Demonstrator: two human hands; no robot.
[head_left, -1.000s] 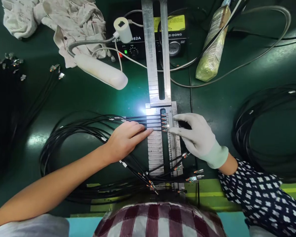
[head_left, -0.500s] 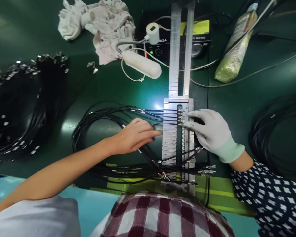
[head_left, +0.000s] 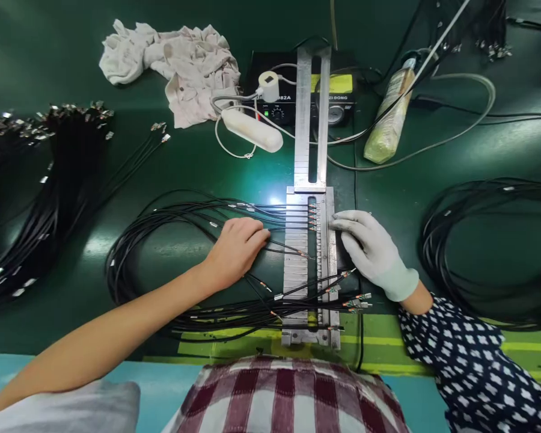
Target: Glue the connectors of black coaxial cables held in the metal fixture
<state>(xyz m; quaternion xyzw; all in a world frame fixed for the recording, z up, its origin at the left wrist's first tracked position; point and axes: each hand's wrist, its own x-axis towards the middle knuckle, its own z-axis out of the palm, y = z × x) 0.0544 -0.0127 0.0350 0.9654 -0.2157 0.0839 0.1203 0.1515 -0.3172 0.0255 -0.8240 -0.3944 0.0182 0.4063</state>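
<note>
My bare left hand (head_left: 238, 249) is closed on a black cable, left of the slotted metal fixture (head_left: 296, 264). Two cable ends (head_left: 293, 248) run from near its fingertips across the fixture's grooves. My right hand (head_left: 372, 249), in a white glove, rests its fingertips at the fixture's right edge, thumb apart from the fingers, with nothing visible in it. Several cables with stripped coloured ends (head_left: 312, 216) lie in the upper grooves. More cables with metal connectors (head_left: 358, 302) cross the fixture's lower part.
Coiled cables lie at the right (head_left: 437, 252) and a thick cable bundle (head_left: 67, 174) at the left. Behind are a white cloth (head_left: 198, 72), a white lamp (head_left: 252, 130), a black control box (head_left: 288, 111) and a wrapped bottle (head_left: 390, 114).
My left hand has drawn its extended fingers in around a cable, and two cable ends now cross the grooves. My right hand's fingertips have moved onto the fixture's right edge. The camera view has shifted.
</note>
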